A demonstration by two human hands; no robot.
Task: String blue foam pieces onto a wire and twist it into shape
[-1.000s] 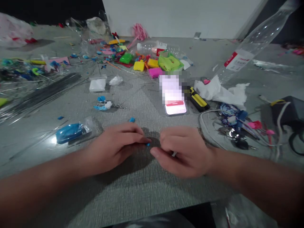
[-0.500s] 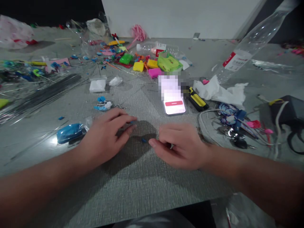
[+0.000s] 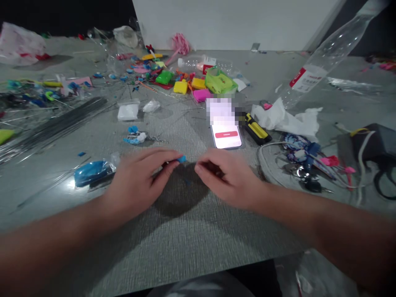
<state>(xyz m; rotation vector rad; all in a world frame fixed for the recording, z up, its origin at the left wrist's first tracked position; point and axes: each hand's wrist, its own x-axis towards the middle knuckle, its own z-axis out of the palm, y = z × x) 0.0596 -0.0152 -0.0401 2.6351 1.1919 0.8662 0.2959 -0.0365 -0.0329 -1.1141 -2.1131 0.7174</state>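
Note:
Between the thumb and index finger of my left hand (image 3: 139, 177) a small piece of blue clay (image 3: 182, 159) is pinched, its end poking out past the fingertips. Just right of it, my right hand (image 3: 227, 177) is closed, thumb against curled fingers; whether anything is inside is hidden. Both hands hover above the grey table (image 3: 204, 243), apart from each other. A faint dark blue crumb (image 3: 187, 182) lies in the shadow below them. Left of my left hand rests a wrapped blue clay pack (image 3: 91, 172). Beyond it lie blue and white clay bits on thin wires (image 3: 136, 136).
A lit phone (image 3: 227, 138) and a yellow-black cutter (image 3: 256, 128) lie ahead. Colourful clay packs (image 3: 180, 86) crowd the back. Thin wires (image 3: 62, 123) spread at left. A tilted plastic bottle (image 3: 324, 62), crumpled tissue (image 3: 284, 117), keys and a cable with a black adapter (image 3: 379, 142) are at right.
My left fingers have closed together and the blue clay now shows at their tips. My right hand has moved slightly up and left, with the thumb tucked nearer its fingers.

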